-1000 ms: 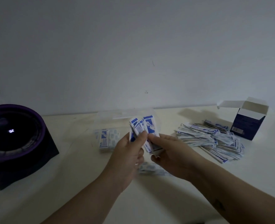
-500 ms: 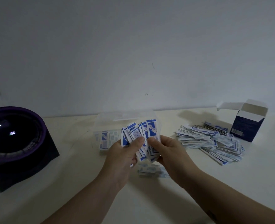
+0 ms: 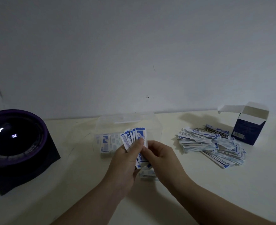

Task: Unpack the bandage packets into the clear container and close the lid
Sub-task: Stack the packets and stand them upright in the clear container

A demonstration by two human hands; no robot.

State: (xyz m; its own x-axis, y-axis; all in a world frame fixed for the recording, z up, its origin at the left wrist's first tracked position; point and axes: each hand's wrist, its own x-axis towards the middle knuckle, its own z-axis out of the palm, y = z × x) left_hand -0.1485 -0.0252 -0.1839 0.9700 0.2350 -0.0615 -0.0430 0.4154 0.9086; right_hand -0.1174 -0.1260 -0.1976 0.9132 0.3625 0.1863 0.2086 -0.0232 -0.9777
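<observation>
Fan of bandage packets (image 3: 133, 137) held in both hands, clear container (image 3: 150, 122) behind

The left hand (image 3: 124, 163) grips the fan of bandage packets from the left side. Its thumb lies across the front of the packets and its fingers are curled behind them. The right hand (image 3: 161, 159) pinches the right edge of the same fan between thumb and fingertips, and its other fingers are curled too. The packets are white with blue print. They stand upright, with the top ends spread apart and the lower ends gathered between the two hands. Both hands are raised above the cream table (image 3: 85, 184).

Just behind the fan stands the clear container. Its walls are faint and I cannot tell how its lid stands. In its left part some stored packets (image 3: 105, 143) stand on end. Below the hands a few loose packets (image 3: 147, 173) lie on the table.

To the right, well apart from the hands, lies a wide pile of packets (image 3: 212, 145). Just beside the pile, toward the wall, stands a dark blue box (image 3: 247, 129) with its top flaps open. At the far left a round purple object (image 3: 15, 138) sits on a black base.
</observation>
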